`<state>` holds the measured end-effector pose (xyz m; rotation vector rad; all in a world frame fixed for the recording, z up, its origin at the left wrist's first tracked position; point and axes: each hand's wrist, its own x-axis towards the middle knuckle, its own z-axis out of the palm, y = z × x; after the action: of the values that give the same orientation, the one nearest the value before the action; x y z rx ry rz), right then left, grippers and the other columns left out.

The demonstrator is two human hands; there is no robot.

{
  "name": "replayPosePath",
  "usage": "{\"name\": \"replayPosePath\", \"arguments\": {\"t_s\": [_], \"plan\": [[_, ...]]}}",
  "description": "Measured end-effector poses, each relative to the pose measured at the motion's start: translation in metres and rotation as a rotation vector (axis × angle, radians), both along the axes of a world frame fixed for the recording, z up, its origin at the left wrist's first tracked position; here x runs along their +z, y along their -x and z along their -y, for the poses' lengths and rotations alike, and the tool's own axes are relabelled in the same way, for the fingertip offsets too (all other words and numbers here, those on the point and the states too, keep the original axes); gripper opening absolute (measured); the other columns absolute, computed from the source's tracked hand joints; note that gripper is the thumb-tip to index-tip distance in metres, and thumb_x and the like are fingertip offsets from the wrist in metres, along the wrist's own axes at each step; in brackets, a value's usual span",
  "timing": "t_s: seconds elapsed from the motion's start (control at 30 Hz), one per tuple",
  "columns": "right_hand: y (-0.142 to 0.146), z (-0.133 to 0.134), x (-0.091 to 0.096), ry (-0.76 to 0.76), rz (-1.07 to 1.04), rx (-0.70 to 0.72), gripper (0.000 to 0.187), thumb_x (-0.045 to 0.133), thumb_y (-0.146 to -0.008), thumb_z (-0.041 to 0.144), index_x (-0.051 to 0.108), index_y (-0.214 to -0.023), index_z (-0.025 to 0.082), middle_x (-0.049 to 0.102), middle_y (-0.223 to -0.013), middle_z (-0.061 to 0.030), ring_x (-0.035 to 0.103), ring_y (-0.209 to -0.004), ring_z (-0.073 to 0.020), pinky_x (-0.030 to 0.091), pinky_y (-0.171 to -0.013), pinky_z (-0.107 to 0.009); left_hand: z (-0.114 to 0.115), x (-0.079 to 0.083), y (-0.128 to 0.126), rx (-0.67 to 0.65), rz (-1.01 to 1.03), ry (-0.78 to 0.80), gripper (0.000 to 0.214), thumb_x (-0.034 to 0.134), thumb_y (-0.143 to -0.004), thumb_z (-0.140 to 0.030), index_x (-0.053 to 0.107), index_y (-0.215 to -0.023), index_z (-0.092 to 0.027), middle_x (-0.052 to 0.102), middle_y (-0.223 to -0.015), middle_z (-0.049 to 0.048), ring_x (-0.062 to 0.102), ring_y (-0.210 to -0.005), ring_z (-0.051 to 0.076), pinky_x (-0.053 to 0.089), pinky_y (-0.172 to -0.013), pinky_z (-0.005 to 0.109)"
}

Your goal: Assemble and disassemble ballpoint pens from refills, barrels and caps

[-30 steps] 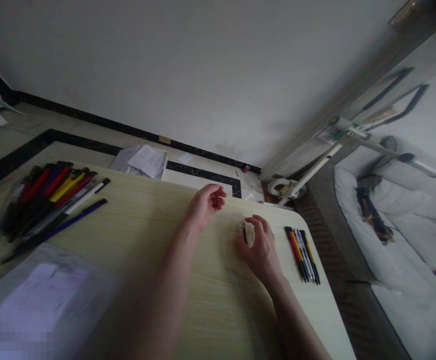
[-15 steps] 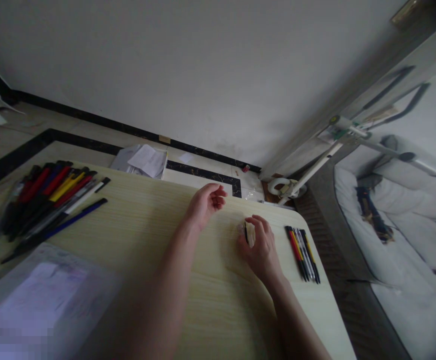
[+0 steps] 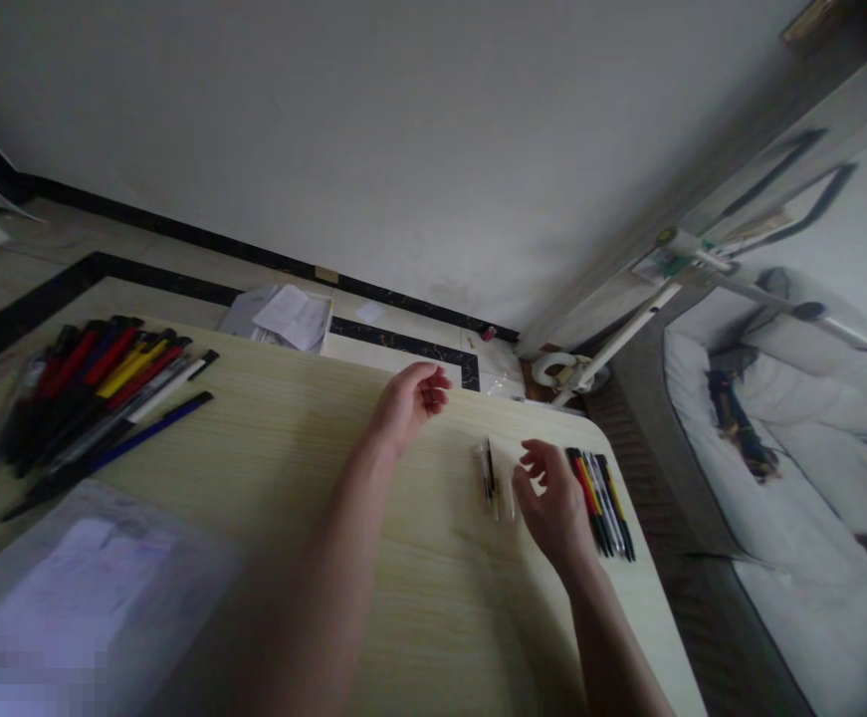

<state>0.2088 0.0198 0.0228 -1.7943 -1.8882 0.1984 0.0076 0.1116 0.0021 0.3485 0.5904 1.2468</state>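
Note:
My left hand point(image 3: 412, 403) hovers by the table's far edge, fingers loosely curled and nothing visible in it. My right hand point(image 3: 548, 498) is above the table with its fingers bent and thumb apart, holding nothing that I can see. Just left of it lie several thin, pale and dark sticks point(image 3: 488, 476), like slim pens or refills, too blurred to name. Beyond the right hand is a neat row of pens point(image 3: 603, 503), black, red, yellow and clear, partly covered by that hand.
A heap of mixed pens point(image 3: 105, 398) lies on the table's left, above a clear plastic bag point(image 3: 82, 588) with papers. The wooden table point(image 3: 433, 597) has a rounded far right corner. On the floor behind stands a box of papers point(image 3: 291, 319); a grey sofa point(image 3: 791, 498) is at right.
My right hand has come away from the thin sticks and moved right, towards the pen row; the sticks now lie uncovered. My left hand has stayed in place.

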Motion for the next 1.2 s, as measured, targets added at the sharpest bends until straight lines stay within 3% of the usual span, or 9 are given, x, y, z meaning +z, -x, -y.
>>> {"name": "replayPosePath", "arguments": {"t_s": [0.2, 0.4, 0.57, 1.2], "plan": [[-0.012, 0.015, -0.007, 0.154, -0.034, -0.064, 0.017, 0.045, -0.075, 0.021, 0.051, -0.09, 0.018, 0.048, -0.053, 0.0049, 0.045, -0.046, -0.0113, 0.035, -0.047, -0.023, -0.001, 0.0, -0.001, 0.001, 0.0, -0.013, 0.017, 0.059, -0.067, -0.029, 0.057, -0.074, -0.014, 0.058, -0.067, 0.0031, 0.051, -0.055, 0.01, 0.036, -0.05, 0.023], [-0.002, 0.014, -0.01, 0.16, -0.075, -0.044, 0.014, 0.045, -0.074, 0.022, 0.051, -0.086, 0.018, 0.052, -0.056, 0.0036, 0.047, -0.047, -0.011, 0.035, -0.047, -0.022, 0.0, 0.001, 0.0, -0.002, -0.005, 0.007, 0.016, 0.06, -0.067, -0.029, 0.057, -0.073, -0.014, 0.058, -0.066, 0.0033, 0.051, -0.055, 0.01, 0.036, -0.05, 0.024], [0.001, 0.012, -0.01, 0.153, -0.049, -0.039, 0.002, 0.046, -0.072, 0.022, 0.047, -0.072, 0.02, 0.045, -0.051, 0.005, 0.043, -0.045, -0.0105, 0.032, -0.044, -0.021, 0.0, 0.001, 0.0, -0.003, 0.004, 0.016, 0.017, 0.06, -0.066, -0.029, 0.058, -0.073, -0.014, 0.058, -0.066, 0.0032, 0.051, -0.056, 0.01, 0.037, -0.051, 0.024], [0.006, 0.013, -0.014, 0.156, -0.11, 0.008, 0.004, 0.046, -0.074, 0.022, 0.048, -0.073, 0.019, 0.044, -0.053, 0.0046, 0.04, -0.047, -0.0099, 0.032, -0.045, -0.021, -0.001, -0.001, -0.001, -0.005, 0.012, -0.006, 0.017, 0.06, -0.066, -0.029, 0.057, -0.073, -0.014, 0.058, -0.067, 0.0029, 0.051, -0.055, 0.01, 0.037, -0.051, 0.024]]}}
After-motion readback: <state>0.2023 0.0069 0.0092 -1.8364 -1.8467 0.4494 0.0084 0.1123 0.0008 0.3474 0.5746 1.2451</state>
